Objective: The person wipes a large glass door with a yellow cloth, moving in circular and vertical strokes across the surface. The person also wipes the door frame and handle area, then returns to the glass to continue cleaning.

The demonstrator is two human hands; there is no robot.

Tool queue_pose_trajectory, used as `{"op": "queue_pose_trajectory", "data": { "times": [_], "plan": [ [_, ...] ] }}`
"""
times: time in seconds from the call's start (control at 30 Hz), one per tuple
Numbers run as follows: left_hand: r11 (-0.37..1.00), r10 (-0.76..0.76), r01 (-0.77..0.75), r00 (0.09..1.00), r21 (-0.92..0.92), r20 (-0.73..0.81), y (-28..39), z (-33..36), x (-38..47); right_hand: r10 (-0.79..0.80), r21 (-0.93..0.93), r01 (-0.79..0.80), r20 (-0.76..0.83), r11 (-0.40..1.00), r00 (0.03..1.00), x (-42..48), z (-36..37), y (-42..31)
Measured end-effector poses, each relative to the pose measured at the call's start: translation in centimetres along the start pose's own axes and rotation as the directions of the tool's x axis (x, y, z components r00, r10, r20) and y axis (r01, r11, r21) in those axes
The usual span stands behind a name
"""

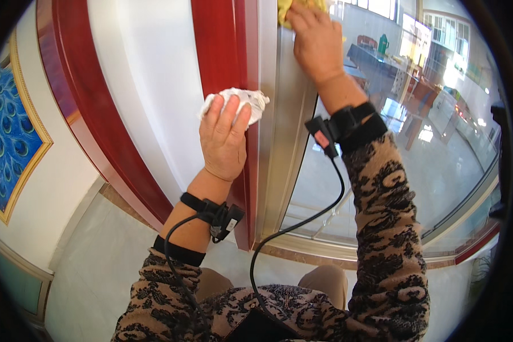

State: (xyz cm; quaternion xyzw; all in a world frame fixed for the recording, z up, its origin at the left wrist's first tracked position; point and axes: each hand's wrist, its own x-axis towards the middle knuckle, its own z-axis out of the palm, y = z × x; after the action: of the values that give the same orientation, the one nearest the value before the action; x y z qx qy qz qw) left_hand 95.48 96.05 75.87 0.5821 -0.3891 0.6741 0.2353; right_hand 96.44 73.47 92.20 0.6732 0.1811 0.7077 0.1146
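My left hand (225, 141) presses a crumpled white cloth (256, 101) against the dark red door frame (222, 47), its fingers spread over the cloth. Higher up on the right, my right hand (318, 47) holds a yellow cloth (284, 13) at the metal frame of a glass door (297, 128), near the picture's top edge. Part of the yellow cloth lies under the fingers or beyond the edge of view. Both wrists wear black straps with small devices, and black cables run from them.
Through the glass show a table (378, 55) with a green flask (383, 43), and cabinets. A gold-framed peacock-feather picture (10, 137) hangs at the left. Below lies a pale floor (98, 256), with a brown stone threshold (308, 255) under the glass door.
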Motion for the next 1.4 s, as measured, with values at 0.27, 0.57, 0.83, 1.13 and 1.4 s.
{"op": "queue_pose_trajectory", "data": {
  "times": [0.27, 0.57, 0.83, 1.13, 1.4],
  "plan": [
    [1.0, -0.022, 0.022, 0.999, 0.0, 0.037, 0.3, -0.3, -0.2, 0.031, 0.157, -0.075, 0.271, 0.985, 0.962, -16.3, -3.3, -7.8],
    [1.0, -0.014, 0.014, 0.996, 0.0, 0.093, 0.6, -0.9, -0.4, -0.101, 0.345, -0.091, 0.5, 0.934, 0.86, -25.6, -6.0, -10.9],
    [0.999, 0.049, -0.049, 0.999, 0.007, 0.009, 0.8, 0.1, 1.2, -0.029, 0.112, 0.005, 0.213, 0.994, 0.977, -7.3, -7.3, -1.3],
    [0.999, 0.042, -0.042, 0.999, 0.003, -0.024, 0.7, 0.2, 0.8, 0.262, -0.298, -0.148, 0.392, 0.943, 0.882, 2.9, -4.8, -0.4],
    [0.998, 0.069, -0.069, 0.997, 0.003, -0.034, 0.8, 0.4, 0.8, 0.4, -0.324, -0.255, 0.542, 0.911, 0.74, 4.7, -5.5, -0.6]
  ]
}}
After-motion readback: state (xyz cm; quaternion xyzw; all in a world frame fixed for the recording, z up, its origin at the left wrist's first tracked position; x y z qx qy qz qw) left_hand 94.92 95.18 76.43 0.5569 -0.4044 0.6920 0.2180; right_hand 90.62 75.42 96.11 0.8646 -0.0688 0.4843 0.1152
